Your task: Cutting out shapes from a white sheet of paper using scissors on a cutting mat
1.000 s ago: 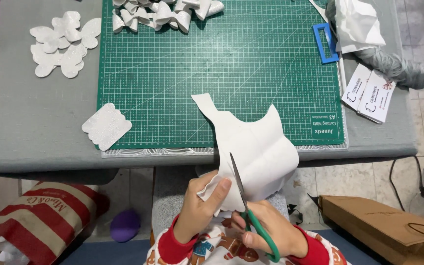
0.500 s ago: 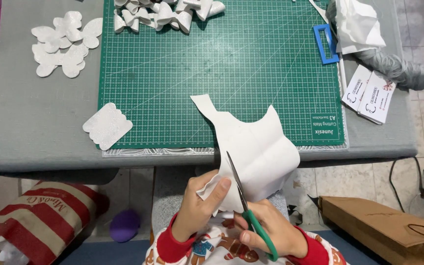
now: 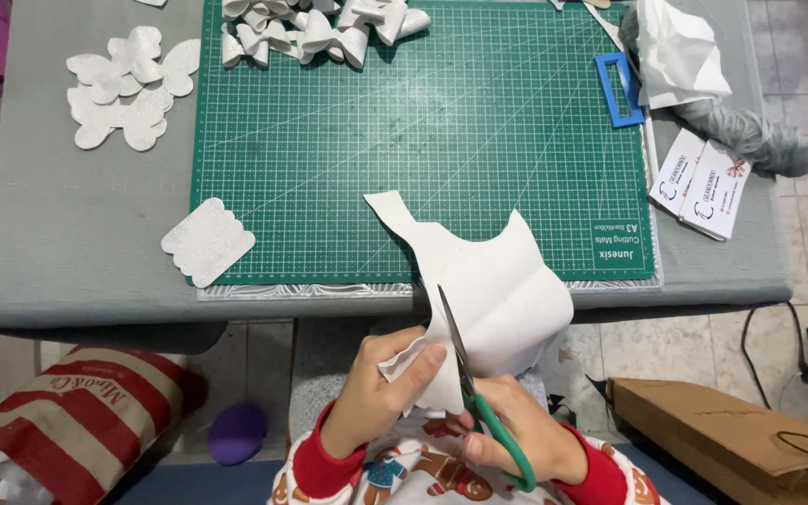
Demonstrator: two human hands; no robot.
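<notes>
Moved since earlier: scissors' blades (image 3: 453,329) tipped slightly left. My left hand (image 3: 381,397), fingers pinching white sheet (image 3: 488,295) taut for cutting, below counter (image 3: 77,243) edge; my right hand (image 3: 516,435), fingers through green-handled scissors, blades parted

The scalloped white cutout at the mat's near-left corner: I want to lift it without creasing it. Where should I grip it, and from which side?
Probably pinch the scalloped white cutout at its left part, coming from the left. It lies flat, and that part sits on the bare grey table, off the green cutting mat, with nothing beside it.
</notes>
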